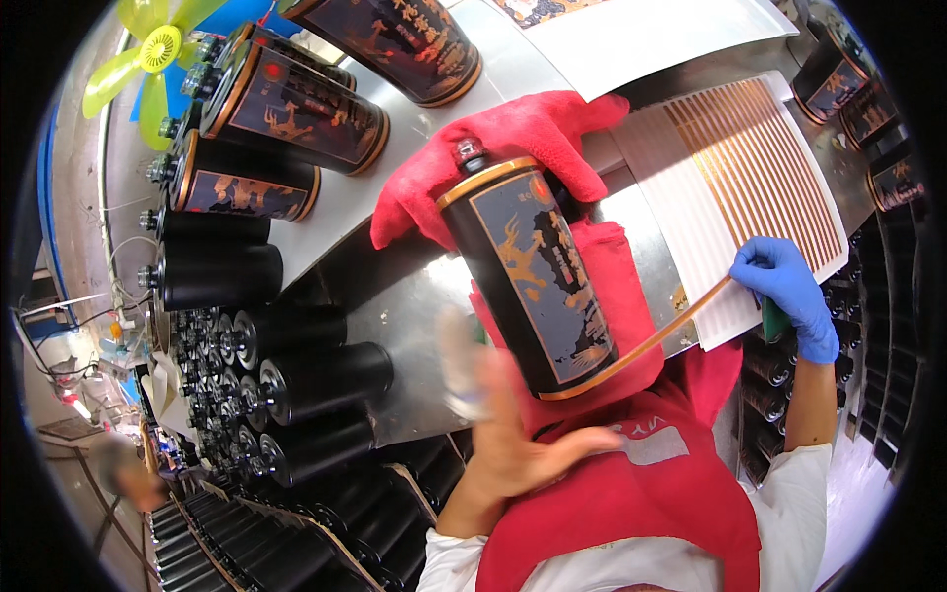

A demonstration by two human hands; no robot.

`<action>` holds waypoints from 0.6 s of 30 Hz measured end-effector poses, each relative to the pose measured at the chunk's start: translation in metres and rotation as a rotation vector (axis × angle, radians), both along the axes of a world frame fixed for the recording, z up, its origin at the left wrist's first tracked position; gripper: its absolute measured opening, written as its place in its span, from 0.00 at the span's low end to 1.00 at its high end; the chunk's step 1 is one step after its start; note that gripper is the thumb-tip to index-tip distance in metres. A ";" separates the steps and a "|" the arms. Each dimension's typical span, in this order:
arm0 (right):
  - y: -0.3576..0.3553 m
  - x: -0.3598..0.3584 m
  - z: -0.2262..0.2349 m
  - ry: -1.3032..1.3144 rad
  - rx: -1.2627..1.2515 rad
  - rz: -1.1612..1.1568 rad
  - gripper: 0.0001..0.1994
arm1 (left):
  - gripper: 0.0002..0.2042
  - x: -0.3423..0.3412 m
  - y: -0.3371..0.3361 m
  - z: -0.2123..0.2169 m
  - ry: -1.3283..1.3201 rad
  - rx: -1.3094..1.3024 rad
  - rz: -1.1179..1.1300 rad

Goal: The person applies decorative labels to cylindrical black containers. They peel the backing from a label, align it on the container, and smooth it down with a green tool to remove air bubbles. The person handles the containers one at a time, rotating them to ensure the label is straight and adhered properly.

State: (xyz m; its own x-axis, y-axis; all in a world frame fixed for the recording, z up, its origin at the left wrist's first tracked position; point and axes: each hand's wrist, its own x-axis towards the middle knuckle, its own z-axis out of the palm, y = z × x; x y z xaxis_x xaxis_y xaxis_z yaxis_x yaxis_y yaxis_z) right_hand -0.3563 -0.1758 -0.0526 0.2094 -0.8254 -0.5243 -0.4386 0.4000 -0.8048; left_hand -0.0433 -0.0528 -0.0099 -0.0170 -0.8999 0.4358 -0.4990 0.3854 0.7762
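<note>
A black bottle [533,276] with gold bands and a decorated label lies tilted on a red cloth [631,281], its clear stopper [469,153] pointing away from me. A thin gold strip [671,331] runs from the bottle's base edge to my right hand [786,291]. That hand wears a blue glove and pinches the strip's end. My left hand [508,449] is bare, partly smeared by motion, with thumb and fingers spread near the bottle's base. It holds nothing; something whitish covers part of a finger.
A white sheet of gold strips [745,168] lies to the right of the cloth. Labelled black bottles [296,109] stand at the far left, with several plain black bottles [326,380] nearer. A yellow-green fan [158,49] is at the upper left. More bottles [829,74] stand far right.
</note>
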 end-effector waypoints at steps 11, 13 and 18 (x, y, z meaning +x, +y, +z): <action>0.016 0.050 0.016 -0.030 -0.003 0.096 0.08 | 0.55 0.026 0.007 -0.051 -0.130 0.292 0.018; 0.022 0.059 0.020 -0.105 0.028 0.075 0.08 | 0.57 0.031 0.005 -0.031 -0.288 0.333 0.055; 0.027 0.056 0.035 -0.108 -0.011 0.035 0.06 | 0.63 0.029 -0.007 -0.008 -0.416 0.171 -0.010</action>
